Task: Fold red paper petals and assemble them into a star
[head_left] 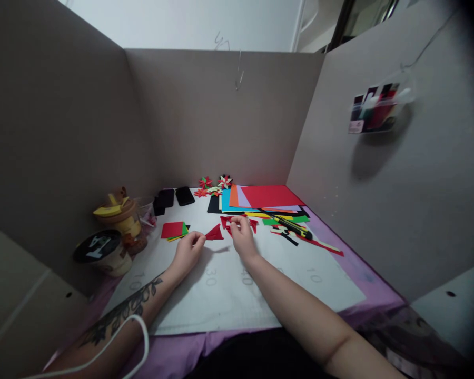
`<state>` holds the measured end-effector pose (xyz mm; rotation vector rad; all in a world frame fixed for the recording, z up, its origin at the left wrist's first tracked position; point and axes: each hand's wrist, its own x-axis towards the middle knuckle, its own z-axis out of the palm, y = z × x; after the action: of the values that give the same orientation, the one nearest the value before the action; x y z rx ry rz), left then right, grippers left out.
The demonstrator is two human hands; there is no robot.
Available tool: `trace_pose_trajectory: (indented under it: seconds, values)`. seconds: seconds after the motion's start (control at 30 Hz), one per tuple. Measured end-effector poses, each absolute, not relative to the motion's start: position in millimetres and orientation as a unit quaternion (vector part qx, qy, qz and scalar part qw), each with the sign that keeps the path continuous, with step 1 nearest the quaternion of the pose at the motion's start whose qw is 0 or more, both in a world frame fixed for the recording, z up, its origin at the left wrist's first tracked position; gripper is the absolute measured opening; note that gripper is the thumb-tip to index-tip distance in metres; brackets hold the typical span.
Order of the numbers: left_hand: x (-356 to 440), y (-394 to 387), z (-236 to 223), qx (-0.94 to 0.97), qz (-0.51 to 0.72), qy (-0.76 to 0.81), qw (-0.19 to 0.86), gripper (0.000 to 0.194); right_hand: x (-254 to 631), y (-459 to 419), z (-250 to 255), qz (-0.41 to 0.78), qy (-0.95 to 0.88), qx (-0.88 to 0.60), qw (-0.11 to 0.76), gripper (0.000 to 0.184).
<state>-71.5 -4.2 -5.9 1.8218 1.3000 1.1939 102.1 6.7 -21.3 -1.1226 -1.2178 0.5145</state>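
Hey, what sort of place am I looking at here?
Probably a small paper-craft workspace, judging by the stacked coloured sheets, the yellow-and-black utility knife and the star-shaped ornaments.

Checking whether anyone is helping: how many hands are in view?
2: the left hand at the tip of a folded red piece, the right hand farther right, at other red pieces. No other hand shows.

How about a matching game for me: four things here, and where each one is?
1. Leftmost red paper triangle
2. Cutter knife
3. Star-shaped paper ornaments
4. Clear packet

A. Hanging by the right wall
B. At the left hand
C. Among cut paper strips
D. Near the back wall

Pairs: 1-B, 2-C, 3-D, 4-A
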Motion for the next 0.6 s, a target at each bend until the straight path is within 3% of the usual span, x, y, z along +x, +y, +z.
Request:
trace_pose_trajectory:
  seconds: [0.13,0.23,0.6]
  values:
    - [-68,-6,-9,0.601,0.489,0.507,0.38,0.026,86,5,-29,0.439,-0.489,-0.423,0.624,0.038]
    - [-64,-10,-11,0.583,0.497,0.505,0.398,0.028,72,0,-28,0.56,-0.454,-0.38,0.579,0.034]
    - [-58,-16,-13,0.684,0.43,0.467,0.36,0.018,68,-4,-25,0.634,-0.279,-0.376,0.616,0.031]
